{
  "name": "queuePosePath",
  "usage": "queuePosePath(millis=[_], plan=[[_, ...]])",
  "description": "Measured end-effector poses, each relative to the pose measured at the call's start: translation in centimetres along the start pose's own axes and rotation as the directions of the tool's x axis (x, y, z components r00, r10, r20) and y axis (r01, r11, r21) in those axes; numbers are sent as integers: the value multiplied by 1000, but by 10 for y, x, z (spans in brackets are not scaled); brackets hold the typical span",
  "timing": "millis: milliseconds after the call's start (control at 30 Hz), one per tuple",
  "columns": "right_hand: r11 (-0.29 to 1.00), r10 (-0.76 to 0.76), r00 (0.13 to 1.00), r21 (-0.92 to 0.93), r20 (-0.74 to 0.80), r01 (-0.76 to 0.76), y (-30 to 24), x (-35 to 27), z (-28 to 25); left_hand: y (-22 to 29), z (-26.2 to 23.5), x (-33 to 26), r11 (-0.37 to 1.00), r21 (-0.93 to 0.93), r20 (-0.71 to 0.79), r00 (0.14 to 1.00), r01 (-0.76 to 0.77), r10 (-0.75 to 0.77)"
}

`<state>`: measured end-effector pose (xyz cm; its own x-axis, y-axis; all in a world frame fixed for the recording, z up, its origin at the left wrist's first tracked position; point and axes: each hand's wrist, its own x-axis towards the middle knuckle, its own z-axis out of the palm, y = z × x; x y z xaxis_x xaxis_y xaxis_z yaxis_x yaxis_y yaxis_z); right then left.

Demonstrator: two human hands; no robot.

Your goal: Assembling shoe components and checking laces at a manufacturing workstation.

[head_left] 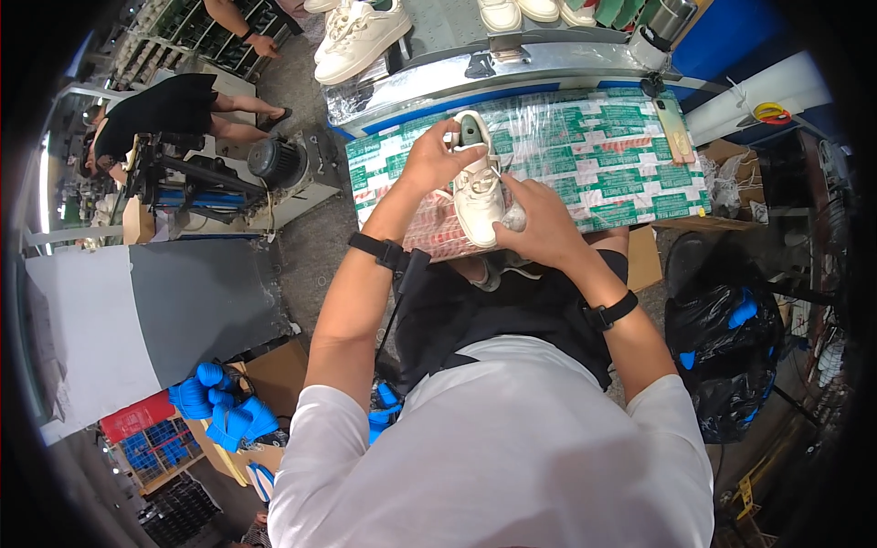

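A white lace-up sneaker (479, 212) lies with its toe toward me on a table covered with green-and-white printed sheeting (566, 178). My left hand (435, 157) is closed on the shoe's collar and tongue, thumb near the opening. At the shoe's right side is my right hand (545, 224), its thumb by the toe and its index finger reaching toward the laces. A small white wad (514, 217) sits in the curled fingers of that hand; its material is unclear. A thin pale strip near the index fingertip is too small to make out.
More white sneakers (364, 44) stand on the metal-edged conveyor (438, 68) beyond the table. A phone (674, 131) lies at the table's right, near a steel flask (671, 18). Left are a machine with a motor (276, 160) and another person (155, 114). Blue pieces (228, 416) fill a box.
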<state>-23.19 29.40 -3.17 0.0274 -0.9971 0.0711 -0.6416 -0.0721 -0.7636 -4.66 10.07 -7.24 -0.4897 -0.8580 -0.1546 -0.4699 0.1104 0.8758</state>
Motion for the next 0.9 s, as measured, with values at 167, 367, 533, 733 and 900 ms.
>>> queuePosePath(millis=[167,367,533,733,900], plan=[[999,-43,998,-33,-42,42,6,3,2,11,-1,-2,996,78,7,999,41,-42],[977,-107,993,-182,45,114,-30,11,-35,-3,-1,1,998,56,-4,999,-34,35],[955,-94,987,-269,133,127,-48,-6,-20,-17,-1,0,999,23,-39,999,-26,27],[972,-183,981,-161,-59,171,-25,14,4,12,-7,11,994,56,53,994,96,-99],[965,-165,986,-209,-7,160,-17,20,25,4,-8,7,987,70,61,987,141,-146]])
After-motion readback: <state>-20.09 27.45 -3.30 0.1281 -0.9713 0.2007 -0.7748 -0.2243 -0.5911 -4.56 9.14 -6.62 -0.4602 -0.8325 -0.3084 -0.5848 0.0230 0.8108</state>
